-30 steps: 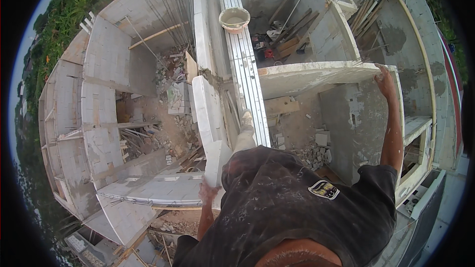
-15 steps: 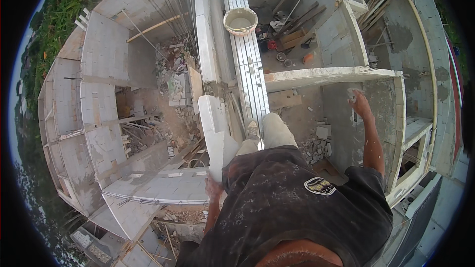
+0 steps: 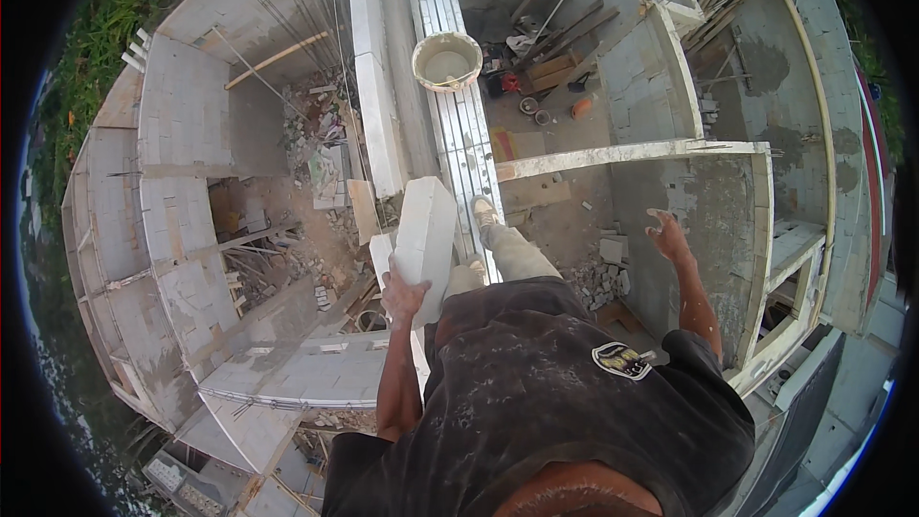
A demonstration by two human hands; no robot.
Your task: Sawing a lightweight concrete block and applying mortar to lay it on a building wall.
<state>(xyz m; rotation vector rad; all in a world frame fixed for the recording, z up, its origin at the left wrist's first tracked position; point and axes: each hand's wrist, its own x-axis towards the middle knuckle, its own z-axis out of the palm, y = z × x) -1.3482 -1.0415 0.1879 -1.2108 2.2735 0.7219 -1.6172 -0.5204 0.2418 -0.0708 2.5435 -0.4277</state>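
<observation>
A long white building block (image 3: 427, 230) stands tilted at my left side. My left hand (image 3: 404, 295) grips it near its lower end, fingers spread over its face; its underside is hidden. Another white block edge (image 3: 382, 254) shows just behind it. Out to the right, away from my body, my right hand (image 3: 667, 233) hangs in the air with nothing in it and its fingers apart. Ahead, a round mortar-stained bucket (image 3: 461, 84) rests on the narrow ribbed metal plank (image 3: 466, 120) under my feet. One shoe (image 3: 484, 209) is on that plank.
A block wall top (image 3: 375, 124) runs along the plank's left. Deep rooms drop away on both sides, with rubble (image 3: 613, 273) and loose boards (image 3: 565, 67) below. A cross wall (image 3: 622, 151) meets the plank from the right. Thin steel wires (image 3: 304, 0) hang at upper left.
My left hand has come up and forward with the block, which now leans across more of my left side. One foot has stepped forward on the plank. My right hand has lowered slightly.
</observation>
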